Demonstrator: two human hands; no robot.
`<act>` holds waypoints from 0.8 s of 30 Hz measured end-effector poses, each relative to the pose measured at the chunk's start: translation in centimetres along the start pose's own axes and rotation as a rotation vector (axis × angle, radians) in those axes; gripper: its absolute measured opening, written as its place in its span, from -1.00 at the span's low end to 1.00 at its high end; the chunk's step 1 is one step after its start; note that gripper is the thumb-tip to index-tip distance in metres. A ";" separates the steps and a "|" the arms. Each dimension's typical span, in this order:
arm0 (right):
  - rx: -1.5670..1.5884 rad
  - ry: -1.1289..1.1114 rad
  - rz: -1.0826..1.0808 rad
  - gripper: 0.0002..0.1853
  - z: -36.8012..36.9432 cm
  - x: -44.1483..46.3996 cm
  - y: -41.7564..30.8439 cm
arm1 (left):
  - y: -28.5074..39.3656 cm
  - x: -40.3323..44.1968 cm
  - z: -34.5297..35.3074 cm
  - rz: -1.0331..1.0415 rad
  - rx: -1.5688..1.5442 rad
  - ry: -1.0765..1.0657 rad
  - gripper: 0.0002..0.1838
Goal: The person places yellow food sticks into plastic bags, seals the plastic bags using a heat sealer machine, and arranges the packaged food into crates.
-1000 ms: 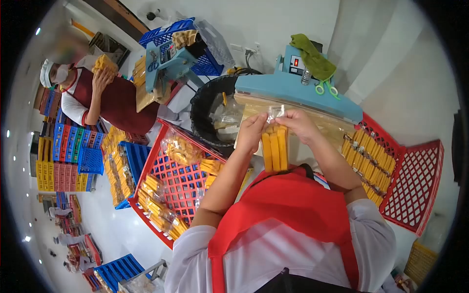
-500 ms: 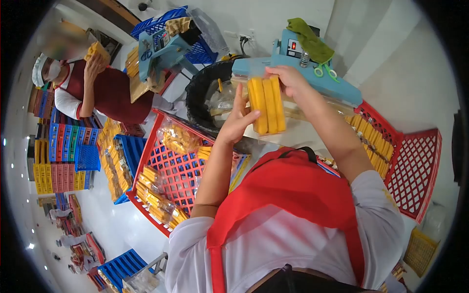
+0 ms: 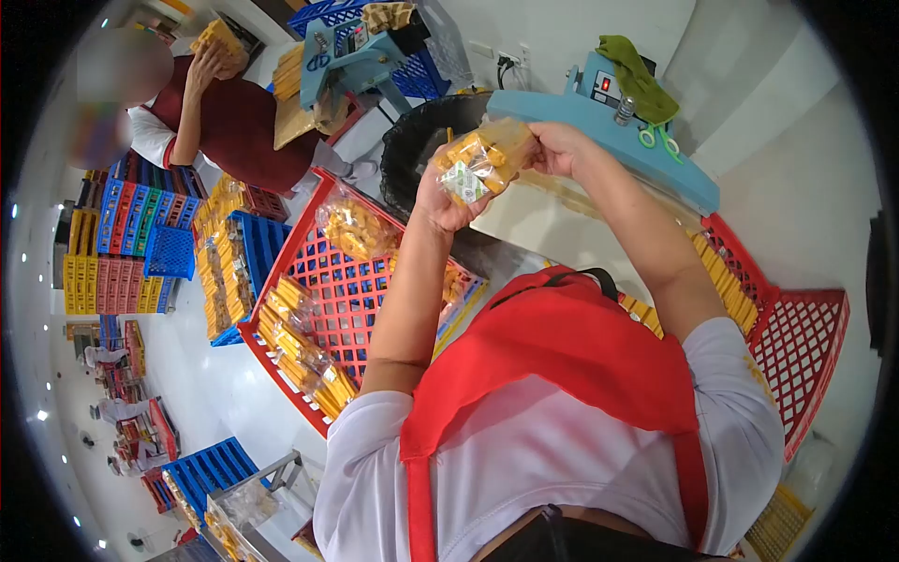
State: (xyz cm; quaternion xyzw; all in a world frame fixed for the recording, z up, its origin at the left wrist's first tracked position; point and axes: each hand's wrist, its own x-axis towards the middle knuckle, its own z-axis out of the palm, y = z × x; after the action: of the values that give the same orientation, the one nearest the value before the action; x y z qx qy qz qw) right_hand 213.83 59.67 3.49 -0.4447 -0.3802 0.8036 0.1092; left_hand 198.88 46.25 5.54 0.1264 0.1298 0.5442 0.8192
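Clear bag of yellow sticks (image 3: 492,145) has turned since earlier frame: long sides faced camera, labelled end does now. Red crate (image 3: 280,258), left of blue sealer (image 3: 604,129), nearer person. Black bin (image 3: 397,155) just beside sealer's left end. Bag held up before that same end. Left hand (image 3: 448,203) clamped on bag's lower left, right hand (image 3: 559,147) on its right. Green cloth (image 3: 633,80) atop sealer, scissors (image 3: 670,147) beside cloth.
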 end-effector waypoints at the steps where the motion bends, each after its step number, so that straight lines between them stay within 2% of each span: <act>1: 0.034 -0.014 -0.001 -0.84 0.0 0.2 0.1 | 0.0 0.0 0.3 -0.003 0.008 0.061 -0.47; 5: 0.031 -0.068 -0.014 -0.83 -0.2 0.4 0.1 | 0.2 0.0 -0.4 -0.033 -0.135 -0.003 -0.41; 7: 0.090 -0.105 -0.041 -0.83 -0.4 -0.1 -0.1 | -0.4 0.1 0.3 0.038 -0.037 0.167 -0.49; 8: 0.148 -0.141 -0.065 -0.83 -0.5 -0.6 -0.1 | -0.9 -0.2 -0.1 0.008 0.129 0.175 -0.45; 9: 0.155 -0.132 -0.072 -0.83 -0.8 -0.9 0.1 | -2.0 0.4 0.1 0.231 0.498 0.052 -0.31; 11: 0.075 -0.162 -0.250 -0.78 -1.8 -1.7 0.6 | -3.7 -0.1 -0.3 0.084 0.760 0.241 -0.19; 13: 0.021 -0.161 -0.280 -0.79 -3.5 -0.8 2.7 | -5.3 1.0 -2.5 0.102 0.791 0.208 -0.18; 15: -0.039 -0.174 -0.299 -0.80 -4.5 -0.7 4.6 | -6.1 1.8 -3.9 0.076 0.541 0.342 -0.18; 16: -0.042 -0.142 -0.301 -0.80 -4.7 -1.0 5.4 | -6.6 2.6 -4.1 0.204 0.482 0.457 -0.39; 17: -0.042 -0.107 -0.299 -0.80 -4.8 -1.3 6.2 | -6.5 3.1 -4.7 0.203 0.476 0.461 -0.39; 19: -0.033 -0.083 -0.289 -0.78 -5.5 -1.5 7.3 | -6.4 4.5 -6.3 0.196 0.895 0.356 -0.64; 20: -0.023 -0.061 -0.293 -0.76 -5.8 -2.0 7.2 | -6.6 4.9 -6.3 0.190 0.894 0.341 -0.64; 22: -0.085 -0.009 -0.336 -0.75 -6.1 -3.2 7.5 | -7.2 5.7 -6.3 0.264 0.857 0.408 -0.82; 24: -0.142 0.043 -0.375 -0.75 -7.0 -3.9 7.9 | -7.8 6.0 -5.5 0.231 0.836 0.433 -0.85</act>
State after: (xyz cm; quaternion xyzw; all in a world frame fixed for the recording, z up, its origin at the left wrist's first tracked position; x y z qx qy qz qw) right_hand 222.96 55.88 -1.83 -0.3896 -0.5096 0.7307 0.2337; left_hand 205.95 49.23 -2.76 0.3424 0.4898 0.5467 0.5865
